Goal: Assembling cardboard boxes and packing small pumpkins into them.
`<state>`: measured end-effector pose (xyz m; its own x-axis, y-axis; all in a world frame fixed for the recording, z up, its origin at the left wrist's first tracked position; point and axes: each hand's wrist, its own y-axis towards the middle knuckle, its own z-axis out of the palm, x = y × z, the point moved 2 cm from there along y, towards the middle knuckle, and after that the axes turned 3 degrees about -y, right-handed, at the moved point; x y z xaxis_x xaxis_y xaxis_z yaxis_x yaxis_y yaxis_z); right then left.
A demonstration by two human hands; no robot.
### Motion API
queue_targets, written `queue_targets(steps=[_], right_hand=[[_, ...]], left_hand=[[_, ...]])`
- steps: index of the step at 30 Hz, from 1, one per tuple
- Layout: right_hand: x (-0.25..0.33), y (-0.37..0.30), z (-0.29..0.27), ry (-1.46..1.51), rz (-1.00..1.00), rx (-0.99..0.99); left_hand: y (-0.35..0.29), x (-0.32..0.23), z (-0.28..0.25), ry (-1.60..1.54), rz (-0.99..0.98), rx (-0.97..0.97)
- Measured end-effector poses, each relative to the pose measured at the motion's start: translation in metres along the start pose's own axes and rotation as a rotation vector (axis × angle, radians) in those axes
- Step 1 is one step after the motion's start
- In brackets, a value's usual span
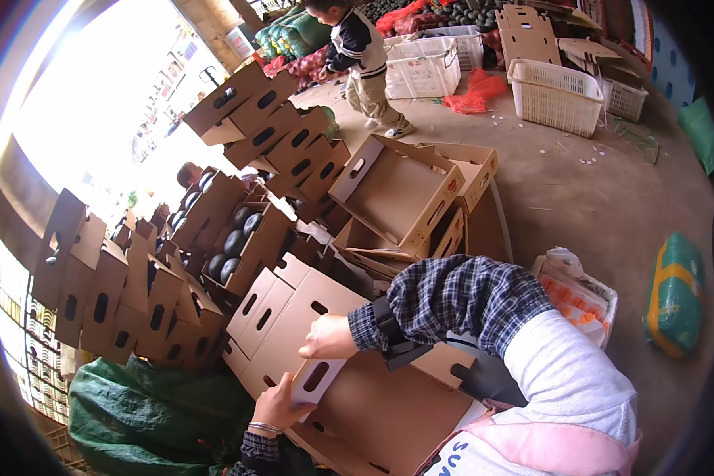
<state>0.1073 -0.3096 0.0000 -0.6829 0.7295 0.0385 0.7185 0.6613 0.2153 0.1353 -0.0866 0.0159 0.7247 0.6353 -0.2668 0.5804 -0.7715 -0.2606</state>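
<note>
A brown cardboard box (393,404), open at the top, lies tilted in front of me. Its near end has a pale folded flap (319,376) with an oval handle slot. My left hand (276,406) grips this end wall, thumb on the inner face and fingers behind it. Closed at the flap's upper corner is my right hand (330,337), its fingertips partly hidden. Just beyond both hands lie flat cardboard pieces (305,313) with handle slots.
Stacked cardboard boxes (274,127) rise at the left, some holding dark round fruit (234,242). Empty trays (401,190) stand ahead. A green tarp (135,412) lies lower left, a green-yellow bundle (676,293) right. White crates (555,95) and a child (365,63) are farther back.
</note>
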Motion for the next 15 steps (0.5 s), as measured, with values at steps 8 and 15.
queue_targets(steps=[8, 15], right_hand=[[-0.006, -0.018, -0.008, 0.093, 0.216, -0.068], [-0.043, -0.152, -0.051, 0.423, 0.654, -0.243]], left_hand=[[0.012, 0.029, 0.004, 0.233, 0.013, -0.446], [0.015, 0.0, -0.082, -1.136, 0.091, -1.064]])
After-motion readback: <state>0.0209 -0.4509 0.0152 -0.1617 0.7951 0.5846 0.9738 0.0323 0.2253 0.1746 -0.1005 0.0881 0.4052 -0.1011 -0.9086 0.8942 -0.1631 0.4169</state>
